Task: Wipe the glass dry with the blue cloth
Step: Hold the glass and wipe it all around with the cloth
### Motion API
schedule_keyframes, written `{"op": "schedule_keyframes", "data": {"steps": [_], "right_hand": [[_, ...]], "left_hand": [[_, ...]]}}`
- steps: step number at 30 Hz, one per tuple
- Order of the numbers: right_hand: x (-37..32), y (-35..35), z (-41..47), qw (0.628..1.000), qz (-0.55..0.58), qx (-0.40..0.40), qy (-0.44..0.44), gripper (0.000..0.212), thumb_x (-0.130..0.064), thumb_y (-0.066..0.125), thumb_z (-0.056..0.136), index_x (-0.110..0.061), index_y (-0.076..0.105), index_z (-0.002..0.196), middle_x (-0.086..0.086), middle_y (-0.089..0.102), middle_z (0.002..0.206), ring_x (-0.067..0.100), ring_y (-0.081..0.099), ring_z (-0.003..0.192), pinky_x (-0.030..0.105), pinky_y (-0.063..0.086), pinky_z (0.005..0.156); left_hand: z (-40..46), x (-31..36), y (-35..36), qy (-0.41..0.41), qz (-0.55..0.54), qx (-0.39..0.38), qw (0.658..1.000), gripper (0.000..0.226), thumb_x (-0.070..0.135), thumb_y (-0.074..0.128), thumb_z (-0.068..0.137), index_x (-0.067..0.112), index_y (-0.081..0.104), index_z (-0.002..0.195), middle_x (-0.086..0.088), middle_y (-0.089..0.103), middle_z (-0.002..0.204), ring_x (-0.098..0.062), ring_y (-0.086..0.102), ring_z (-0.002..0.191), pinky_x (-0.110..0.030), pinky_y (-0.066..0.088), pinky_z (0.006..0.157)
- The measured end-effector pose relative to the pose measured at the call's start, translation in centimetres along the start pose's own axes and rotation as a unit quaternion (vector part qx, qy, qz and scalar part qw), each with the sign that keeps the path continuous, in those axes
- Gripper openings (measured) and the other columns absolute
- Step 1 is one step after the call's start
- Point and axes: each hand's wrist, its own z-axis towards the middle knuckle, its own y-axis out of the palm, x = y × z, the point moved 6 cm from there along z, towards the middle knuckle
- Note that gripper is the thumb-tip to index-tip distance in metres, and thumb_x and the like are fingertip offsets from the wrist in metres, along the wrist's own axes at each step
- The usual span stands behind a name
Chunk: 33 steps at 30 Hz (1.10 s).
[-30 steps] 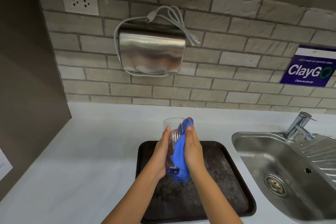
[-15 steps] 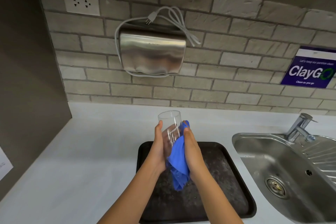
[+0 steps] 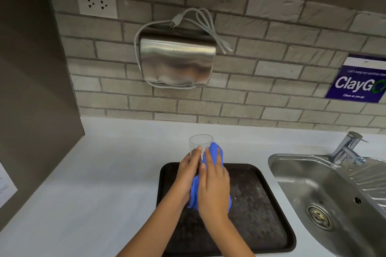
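Note:
A clear drinking glass (image 3: 200,142) is held upright above the far edge of a black tray (image 3: 261,200). My left hand (image 3: 187,175) grips its left side, fingers reaching up toward the rim. My right hand (image 3: 213,188) presses the blue cloth (image 3: 214,150) flat against the glass's right side. The cloth wraps the lower part of the glass and hangs down between my wrists. Only the top of the glass shows; the rest is hidden by hands and cloth.
A steel sink (image 3: 325,194) with a tap (image 3: 347,148) lies to the right of the tray. On the brick wall hang a steel hand dryer (image 3: 177,59), a wall socket (image 3: 97,5) and a blue sign (image 3: 359,80). White counter (image 3: 94,183) extends left to a dark side wall.
The glass has been turned and shifted between my hands. My right hand has slid round over the front of it with the cloth, which now reaches higher on the right side.

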Motion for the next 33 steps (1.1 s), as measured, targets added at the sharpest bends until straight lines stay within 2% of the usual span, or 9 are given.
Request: {"op": "schedule_keyframes", "data": {"steps": [3,7,11,15,18,22,26,31,33], "right_hand": [[-1.2,0.6,0.3,0.990,-0.045,-0.029,-0.129,0.052,-0.035,0.014,0.104,-0.018,0.030,0.150,0.001,0.023,0.161,0.017,0.021,0.147,0.030,0.008,0.121],[0.6,-0.6,3.0,0.983,0.172,-0.062,0.029,0.043,-0.043,0.027,0.103,-0.048,0.025,0.145,-0.032,0.018,0.153,-0.009,0.029,0.134,0.003,0.026,0.102],[1.9,-0.5,4.4,0.927,0.322,-0.108,0.159,0.045,-0.051,0.029,0.100,-0.044,0.036,0.144,-0.011,0.048,0.144,0.008,0.054,0.120,0.029,0.044,0.102],[-0.5,-0.8,2.6,0.991,0.115,-0.061,0.008,0.044,-0.041,0.024,0.104,-0.041,0.029,0.147,-0.013,0.026,0.159,-0.001,0.031,0.135,0.021,0.030,0.106],[-1.3,0.1,1.2,0.997,-0.010,-0.043,-0.071,0.046,-0.037,0.024,0.104,-0.037,0.024,0.150,-0.017,0.005,0.162,0.007,0.000,0.148,0.024,0.013,0.119],[0.8,-0.4,2.8,0.964,0.235,-0.101,0.074,0.042,-0.049,0.029,0.101,-0.050,0.031,0.143,-0.027,0.032,0.150,-0.017,0.039,0.123,0.006,0.033,0.097],[2.9,0.1,4.2,0.880,0.392,-0.148,0.225,0.047,-0.055,0.034,0.098,-0.034,0.052,0.136,-0.002,0.065,0.127,0.014,0.064,0.112,0.039,0.047,0.105],[0.9,-0.9,2.9,0.972,0.204,-0.072,0.089,0.038,-0.052,0.027,0.100,-0.063,0.026,0.136,-0.031,0.026,0.151,-0.020,0.040,0.116,0.006,0.034,0.087],[0.3,-0.8,2.7,0.991,0.107,-0.064,0.040,0.042,-0.044,0.026,0.102,-0.056,0.019,0.142,-0.033,0.007,0.154,-0.010,0.028,0.137,0.005,0.034,0.085]], "left_hand": [[-0.2,0.0,-0.3,-0.007,0.013,-0.032,0.999,0.028,0.040,0.040,0.103,0.026,0.061,0.115,0.011,0.061,0.115,-0.001,0.063,0.100,-0.015,0.049,0.080],[-0.5,-1.1,0.2,-0.041,-0.064,-0.066,0.995,0.047,0.050,0.051,0.096,0.019,0.062,0.130,-0.011,0.068,0.129,-0.020,0.067,0.115,-0.033,0.054,0.094],[-0.1,-1.5,0.3,-0.061,-0.082,-0.051,0.993,0.058,0.064,0.052,0.088,0.026,0.063,0.130,-0.008,0.072,0.124,-0.027,0.070,0.110,-0.047,0.057,0.093],[0.0,-1.4,0.2,-0.066,-0.107,-0.056,0.990,0.051,0.054,0.049,0.094,0.019,0.063,0.129,-0.008,0.062,0.137,-0.019,0.064,0.119,-0.034,0.048,0.103],[-0.2,-1.1,0.5,-0.055,-0.110,-0.091,0.988,0.020,0.050,0.043,0.098,0.042,0.057,0.109,0.023,0.056,0.128,0.019,0.056,0.101,-0.003,0.048,0.075],[0.0,-1.1,0.5,-0.046,-0.126,-0.100,0.986,0.047,0.055,0.057,0.087,0.024,0.068,0.120,0.000,0.073,0.121,-0.012,0.068,0.114,-0.032,0.054,0.097],[0.4,-0.3,1.4,-0.022,-0.134,-0.094,0.986,0.066,0.060,0.068,0.073,0.017,0.069,0.123,-0.015,0.071,0.124,-0.030,0.067,0.116,-0.043,0.053,0.095],[1.9,-0.9,0.7,-0.021,-0.106,-0.023,0.994,0.047,0.054,0.065,0.082,0.013,0.078,0.101,-0.019,0.072,0.113,-0.027,0.071,0.101,-0.037,0.057,0.088],[2.2,-0.9,0.3,-0.010,-0.070,-0.005,0.997,0.040,0.047,0.054,0.094,0.014,0.076,0.094,-0.018,0.074,0.103,-0.021,0.073,0.085,-0.027,0.058,0.069]]}}
